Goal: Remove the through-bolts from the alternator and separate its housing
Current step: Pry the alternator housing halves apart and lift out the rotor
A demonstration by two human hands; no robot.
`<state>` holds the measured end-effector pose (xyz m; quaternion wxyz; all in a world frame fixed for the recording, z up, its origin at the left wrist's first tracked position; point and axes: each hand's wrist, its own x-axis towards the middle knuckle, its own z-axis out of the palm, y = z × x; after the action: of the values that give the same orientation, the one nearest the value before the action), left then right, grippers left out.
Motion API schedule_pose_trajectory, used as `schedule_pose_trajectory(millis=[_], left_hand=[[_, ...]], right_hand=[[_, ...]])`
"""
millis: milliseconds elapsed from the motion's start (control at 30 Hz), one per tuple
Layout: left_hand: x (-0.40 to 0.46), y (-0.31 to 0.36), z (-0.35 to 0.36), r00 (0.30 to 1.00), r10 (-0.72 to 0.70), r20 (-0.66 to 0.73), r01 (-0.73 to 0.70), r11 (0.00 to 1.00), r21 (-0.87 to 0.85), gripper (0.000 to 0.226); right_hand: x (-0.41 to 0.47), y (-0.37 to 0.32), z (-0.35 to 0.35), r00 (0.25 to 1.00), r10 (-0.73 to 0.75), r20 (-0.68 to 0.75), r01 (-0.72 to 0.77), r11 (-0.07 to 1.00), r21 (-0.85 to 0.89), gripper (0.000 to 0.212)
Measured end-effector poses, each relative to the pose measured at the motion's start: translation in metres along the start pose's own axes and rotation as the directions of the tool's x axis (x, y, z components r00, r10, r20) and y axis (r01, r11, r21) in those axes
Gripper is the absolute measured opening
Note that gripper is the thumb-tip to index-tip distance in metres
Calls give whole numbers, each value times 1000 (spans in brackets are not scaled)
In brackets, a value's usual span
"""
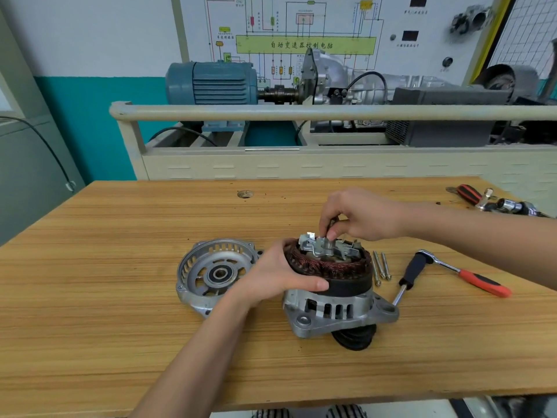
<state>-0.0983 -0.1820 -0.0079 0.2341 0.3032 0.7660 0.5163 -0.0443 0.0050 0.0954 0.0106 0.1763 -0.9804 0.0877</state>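
**Housing split, bolts out**

The through-bolts [381, 265] lie loose on the wooden surface [120, 297] just beside the alternator [334, 285], near the ratchet [464, 274]. One housing half [211, 276] rests apart to the left, so the main steps look done. The left hand [277, 276] curls its grip round the stator windings [331, 268]; the right hand [358, 215] pinches the rotor shaft top, seemingly to free the remaining parts.

Wooden table [120, 312], blue motor [211, 82], wiring diagram board [304, 34], pliers [468, 194]
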Motion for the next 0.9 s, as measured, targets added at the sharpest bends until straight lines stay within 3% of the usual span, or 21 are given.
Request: schedule_pose_trajectory(millis=[367, 700, 900], left_hand=[[1, 6, -16, 998, -31, 55, 33, 999, -41, 111], [-14, 3, -35, 991, -128, 48, 132, 988, -82, 132], [-15, 4, -28, 987, -143, -70, 135, 984, -119, 138]], right_hand=[[10, -2, 7, 998, -33, -48, 36, 997, 62, 12], [27, -16, 13, 999, 26, -33, -24, 998, 61, 13], [13, -15, 11, 991, 118, -58, -106, 978, 179, 30]])
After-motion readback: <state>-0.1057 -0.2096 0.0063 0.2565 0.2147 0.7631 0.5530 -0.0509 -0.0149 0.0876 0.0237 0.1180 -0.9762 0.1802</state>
